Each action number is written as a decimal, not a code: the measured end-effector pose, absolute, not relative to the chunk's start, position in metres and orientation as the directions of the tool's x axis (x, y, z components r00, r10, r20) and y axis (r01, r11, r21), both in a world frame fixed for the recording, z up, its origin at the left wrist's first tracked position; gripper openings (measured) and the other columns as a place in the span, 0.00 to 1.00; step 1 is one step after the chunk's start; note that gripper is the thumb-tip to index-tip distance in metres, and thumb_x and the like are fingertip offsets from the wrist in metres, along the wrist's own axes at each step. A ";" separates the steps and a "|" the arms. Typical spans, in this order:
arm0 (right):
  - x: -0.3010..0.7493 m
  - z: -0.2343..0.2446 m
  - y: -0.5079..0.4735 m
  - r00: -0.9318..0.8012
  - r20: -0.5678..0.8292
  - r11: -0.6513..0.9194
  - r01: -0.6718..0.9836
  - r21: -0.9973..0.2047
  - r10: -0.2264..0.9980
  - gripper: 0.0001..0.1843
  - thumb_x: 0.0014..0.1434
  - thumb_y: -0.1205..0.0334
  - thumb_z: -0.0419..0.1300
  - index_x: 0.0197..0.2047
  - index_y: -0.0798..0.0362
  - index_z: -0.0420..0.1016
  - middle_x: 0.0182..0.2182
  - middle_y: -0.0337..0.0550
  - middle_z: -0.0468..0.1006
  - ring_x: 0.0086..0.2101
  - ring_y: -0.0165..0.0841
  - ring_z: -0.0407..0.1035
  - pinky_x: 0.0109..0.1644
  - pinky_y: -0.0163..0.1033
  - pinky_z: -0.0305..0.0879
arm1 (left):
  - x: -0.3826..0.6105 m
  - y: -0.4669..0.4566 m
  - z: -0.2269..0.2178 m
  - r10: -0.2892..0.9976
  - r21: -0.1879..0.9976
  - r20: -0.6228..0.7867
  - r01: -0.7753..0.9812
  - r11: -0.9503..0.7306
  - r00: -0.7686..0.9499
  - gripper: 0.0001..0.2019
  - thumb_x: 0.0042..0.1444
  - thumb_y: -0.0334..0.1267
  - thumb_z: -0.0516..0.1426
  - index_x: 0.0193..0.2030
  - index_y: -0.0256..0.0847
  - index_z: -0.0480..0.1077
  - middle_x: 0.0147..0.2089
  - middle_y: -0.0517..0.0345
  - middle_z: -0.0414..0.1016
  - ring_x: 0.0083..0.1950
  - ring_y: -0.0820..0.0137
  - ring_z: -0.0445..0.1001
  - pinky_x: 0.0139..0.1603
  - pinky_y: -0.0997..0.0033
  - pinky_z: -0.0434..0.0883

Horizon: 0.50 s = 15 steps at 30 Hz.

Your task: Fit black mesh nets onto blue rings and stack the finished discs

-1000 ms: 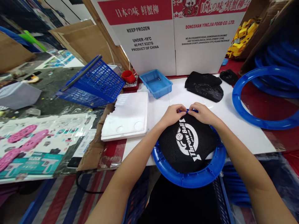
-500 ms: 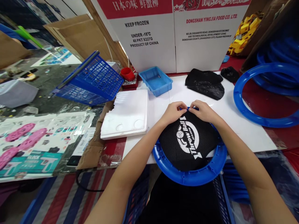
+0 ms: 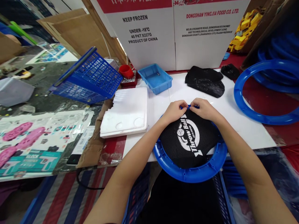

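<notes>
A blue plastic ring (image 3: 189, 175) lies at the table's near edge, partly over my lap. Across its opening is black mesh fabric (image 3: 170, 141) printed with white "Throw Ball" lettering. At the far side of the ring, my left hand (image 3: 175, 110) pinches the edge of the mesh where it meets the rim. My right hand (image 3: 202, 109) pinches the same edge just to the right, its fingertips a small gap from the left ones. A bit of blue rim shows between the two hands. The fingers hide exactly how the mesh sits on the rim there.
Folded black mesh pieces (image 3: 205, 82) lie beyond my hands. Another blue ring (image 3: 239, 93) is at right, by a stack of rings. A blue tray (image 3: 156, 81), a white foam block (image 3: 127, 113) and a tilted blue basket (image 3: 91, 77) stand left. A white carton (image 3: 151, 53) rises behind.
Both hands stay pinched at the far rim, with a little more blue rim showing between them. The whole view has shifted slightly as my head moved.
</notes>
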State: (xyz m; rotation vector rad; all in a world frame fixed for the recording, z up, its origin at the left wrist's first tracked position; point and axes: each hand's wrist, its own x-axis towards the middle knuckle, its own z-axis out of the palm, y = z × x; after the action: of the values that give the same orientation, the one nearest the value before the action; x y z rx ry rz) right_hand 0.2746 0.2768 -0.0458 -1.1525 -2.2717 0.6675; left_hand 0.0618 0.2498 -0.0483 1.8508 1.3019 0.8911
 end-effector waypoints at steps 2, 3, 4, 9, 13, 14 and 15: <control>0.275 -0.044 0.276 -0.521 0.196 0.516 0.588 -0.623 0.830 0.07 0.63 0.58 0.61 0.33 0.49 0.76 0.37 0.45 0.81 0.40 0.42 0.74 0.48 0.47 0.68 | 0.057 0.245 -0.042 0.948 0.839 0.164 0.467 -0.279 0.272 0.08 0.61 0.29 0.61 0.44 0.40 0.80 0.44 0.57 0.85 0.40 0.68 0.78 0.48 0.65 0.75; 0.277 -0.043 0.277 -0.528 0.189 0.519 0.594 -0.614 0.828 0.07 0.64 0.58 0.61 0.34 0.49 0.77 0.38 0.45 0.82 0.41 0.42 0.74 0.48 0.47 0.68 | 0.053 0.242 -0.038 0.943 0.830 0.187 0.469 -0.302 0.276 0.07 0.61 0.30 0.61 0.45 0.40 0.79 0.45 0.56 0.84 0.41 0.68 0.78 0.47 0.66 0.75; 0.280 -0.042 0.278 -0.531 0.183 0.523 0.609 -0.596 0.827 0.07 0.64 0.57 0.60 0.35 0.49 0.77 0.39 0.46 0.82 0.41 0.43 0.74 0.49 0.47 0.68 | 0.048 0.239 -0.034 0.934 0.810 0.221 0.481 -0.336 0.280 0.07 0.62 0.31 0.62 0.45 0.40 0.79 0.46 0.55 0.84 0.42 0.67 0.78 0.47 0.65 0.76; 0.320 -0.038 0.289 -0.436 0.090 0.424 0.774 -0.470 0.895 0.09 0.66 0.56 0.60 0.37 0.49 0.78 0.40 0.49 0.82 0.41 0.46 0.75 0.50 0.51 0.71 | 0.031 0.225 -0.029 0.868 0.570 0.313 0.655 -0.496 0.385 0.04 0.65 0.38 0.65 0.43 0.42 0.78 0.50 0.51 0.80 0.52 0.60 0.78 0.59 0.56 0.75; 0.354 -0.029 0.290 -0.424 0.165 0.442 0.720 -0.535 0.891 0.09 0.66 0.54 0.63 0.44 0.48 0.80 0.52 0.51 0.80 0.53 0.50 0.75 0.62 0.56 0.72 | 0.036 0.224 -0.041 0.843 0.368 0.236 0.758 -0.538 0.484 0.14 0.66 0.46 0.66 0.52 0.41 0.78 0.58 0.46 0.77 0.59 0.53 0.75 0.65 0.50 0.72; 0.357 -0.027 0.289 -0.434 0.224 0.481 0.685 -0.548 0.873 0.10 0.66 0.52 0.64 0.47 0.47 0.81 0.58 0.52 0.77 0.59 0.51 0.72 0.67 0.58 0.69 | 0.038 0.224 -0.043 0.837 0.335 0.229 0.766 -0.548 0.498 0.17 0.66 0.48 0.66 0.55 0.40 0.77 0.60 0.44 0.76 0.61 0.52 0.74 0.66 0.49 0.71; 0.357 -0.026 0.287 -0.451 0.272 0.521 0.652 -0.551 0.850 0.12 0.66 0.51 0.64 0.49 0.45 0.81 0.64 0.51 0.73 0.65 0.52 0.68 0.72 0.60 0.64 | 0.041 0.224 -0.044 0.834 0.315 0.225 0.772 -0.552 0.504 0.20 0.66 0.49 0.66 0.58 0.39 0.76 0.61 0.42 0.75 0.62 0.51 0.74 0.67 0.48 0.71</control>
State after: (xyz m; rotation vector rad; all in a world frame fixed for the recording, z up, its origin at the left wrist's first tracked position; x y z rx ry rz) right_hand 0.3565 0.2869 -0.0260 -1.2210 -2.2442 0.5054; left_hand 0.0409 0.2242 -0.0444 2.5701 1.3863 0.5287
